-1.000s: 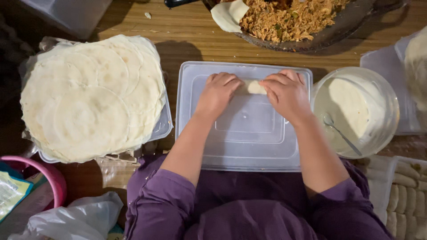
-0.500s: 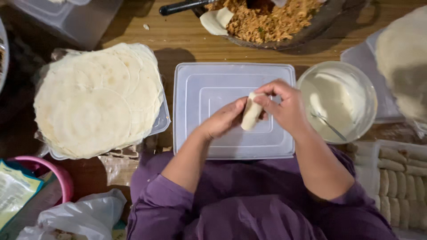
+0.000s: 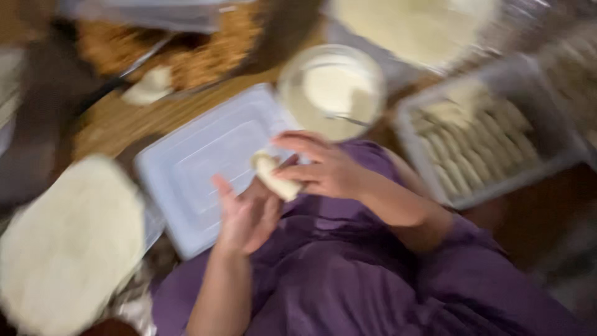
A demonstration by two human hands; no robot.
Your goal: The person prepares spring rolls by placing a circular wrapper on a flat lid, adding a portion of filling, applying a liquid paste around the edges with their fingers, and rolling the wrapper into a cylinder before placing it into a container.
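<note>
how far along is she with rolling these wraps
Done: a tray at the right already holds rows of finished rolls. In hand: the right hand grips one rolled piece, with the left hand open beside it. Left: a stack of flat wrappers and a pan of filling.

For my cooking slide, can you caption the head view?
Right hand holds a pale rolled wrap against the open left hand, above a clear plastic lid.

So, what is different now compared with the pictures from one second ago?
The roll was pressed on the flat plastic lid by both hands; now the right hand holds it lifted, and the left hand is open beside it. The view swung toward the tray of finished rolls. The wrapper stack and bowl stayed.
</note>
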